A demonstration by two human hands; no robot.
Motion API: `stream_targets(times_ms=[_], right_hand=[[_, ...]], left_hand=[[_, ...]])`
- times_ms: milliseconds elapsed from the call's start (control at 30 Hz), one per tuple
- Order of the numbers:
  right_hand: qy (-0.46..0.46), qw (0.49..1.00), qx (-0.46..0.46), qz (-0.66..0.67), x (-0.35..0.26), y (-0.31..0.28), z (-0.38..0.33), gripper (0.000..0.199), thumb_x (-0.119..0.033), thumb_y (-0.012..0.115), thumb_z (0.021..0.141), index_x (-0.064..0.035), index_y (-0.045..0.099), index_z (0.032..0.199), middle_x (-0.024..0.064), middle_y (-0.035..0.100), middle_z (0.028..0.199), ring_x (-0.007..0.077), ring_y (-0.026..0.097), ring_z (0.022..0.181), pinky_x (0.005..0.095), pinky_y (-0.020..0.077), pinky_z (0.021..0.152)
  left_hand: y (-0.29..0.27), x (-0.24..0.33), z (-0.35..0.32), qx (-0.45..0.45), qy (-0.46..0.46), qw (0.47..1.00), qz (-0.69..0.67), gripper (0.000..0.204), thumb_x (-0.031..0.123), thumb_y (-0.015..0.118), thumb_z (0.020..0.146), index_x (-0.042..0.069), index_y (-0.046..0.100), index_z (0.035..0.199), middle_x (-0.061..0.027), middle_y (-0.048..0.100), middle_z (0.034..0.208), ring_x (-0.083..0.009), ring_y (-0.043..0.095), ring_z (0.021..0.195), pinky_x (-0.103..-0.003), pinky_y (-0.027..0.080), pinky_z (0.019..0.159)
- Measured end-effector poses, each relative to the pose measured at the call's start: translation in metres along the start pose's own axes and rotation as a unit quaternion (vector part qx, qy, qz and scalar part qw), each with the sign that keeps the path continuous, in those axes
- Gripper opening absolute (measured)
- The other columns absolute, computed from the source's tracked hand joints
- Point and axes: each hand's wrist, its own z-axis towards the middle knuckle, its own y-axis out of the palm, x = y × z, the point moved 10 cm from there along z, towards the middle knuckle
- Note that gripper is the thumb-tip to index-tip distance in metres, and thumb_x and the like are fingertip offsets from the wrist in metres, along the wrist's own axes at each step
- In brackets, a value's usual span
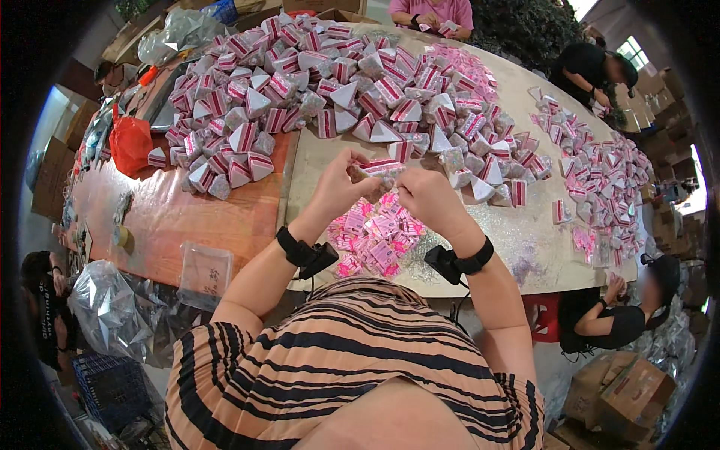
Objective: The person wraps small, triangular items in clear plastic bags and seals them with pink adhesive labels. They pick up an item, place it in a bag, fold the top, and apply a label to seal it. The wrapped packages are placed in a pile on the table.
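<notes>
My left hand [341, 186] is closed round a toy cake slice [381, 171], white with pink and dark red stripes, in clear wrapping. It is held above the table in front of me. My right hand [433, 196] is curled shut at the slice's right end, its fingertips partly hidden behind the knuckles. Directly below both hands lies a heap of pink and white printed cards [377, 238]. Just beyond my hands spreads a large pile of similar wrapped cake slices [345, 96], several of them close to my fingers.
Another heap of slices [604, 176] covers the table's right side. An orange-red bag [131, 142] stands at the left, and a clear flat bag [205, 271] hangs over the near edge. People sit around the table, one in a pink shirt [450, 11] at the far side.
</notes>
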Motion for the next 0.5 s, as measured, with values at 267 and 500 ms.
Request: stream_targets(times_ms=[267, 500], right_hand=[[0.002, 1.000, 0.013, 0.012, -0.006, -0.006, 0.002, 0.011, -0.008, 0.056, 0.075, 0.0026, 0.054, 0.072, 0.0198, 0.055, 0.069, 0.0375, 0.056, 0.072, 0.0457, 0.0445, 0.067], [0.025, 0.999, 0.018, 0.043, -0.005, -0.007, -0.001, 0.011, -0.007, 0.056, 0.075, 0.0032, 0.054, 0.072, 0.0199, 0.056, 0.073, 0.0377, 0.056, 0.072, 0.0455, 0.0447, 0.067]], left_hand=[[0.002, 0.013, -0.005, -0.004, -0.021, 1.000, 0.017, 0.032, 0.008, 0.070, 0.076, 0.000, 0.049, 0.099, -0.0087, 0.062, 0.074, -0.0144, 0.065, 0.067, -0.027, 0.050, 0.058], [0.003, -0.024, 0.000, 0.025, -0.042, 0.997, -0.055, 0.031, 0.014, 0.071, 0.076, -0.001, 0.050, 0.095, -0.0064, 0.059, 0.070, -0.0095, 0.056, 0.059, -0.025, 0.044, 0.052]])
